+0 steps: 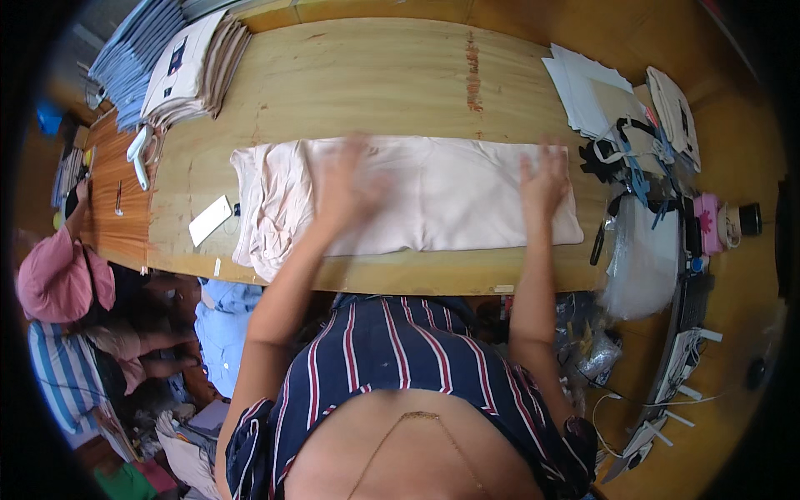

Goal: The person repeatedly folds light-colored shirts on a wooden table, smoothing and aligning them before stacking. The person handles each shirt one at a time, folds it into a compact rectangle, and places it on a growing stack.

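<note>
A pale pink garment (450,196) lies folded into a long strip across the table in front of me. Its left end is bunched and wrinkled, while the rest is spread fairly flat. My left hand (354,187) is over the cloth just right of the bunched part, blurred by motion, its fingers stretched out and thumb apart. At the strip's right end is my right hand (543,182), fingers spread on or just above the fabric; slight blur hides whether they touch. Neither hand grips anything.
Stacks of folded beige garments (187,71) and blue garments (133,62) stand back left. A white handheld device (139,157) and a white phone (210,220) lie left. Papers (587,87), straps and clear plastic bags (642,258) crowd the right. Another person (62,275) sits at left.
</note>
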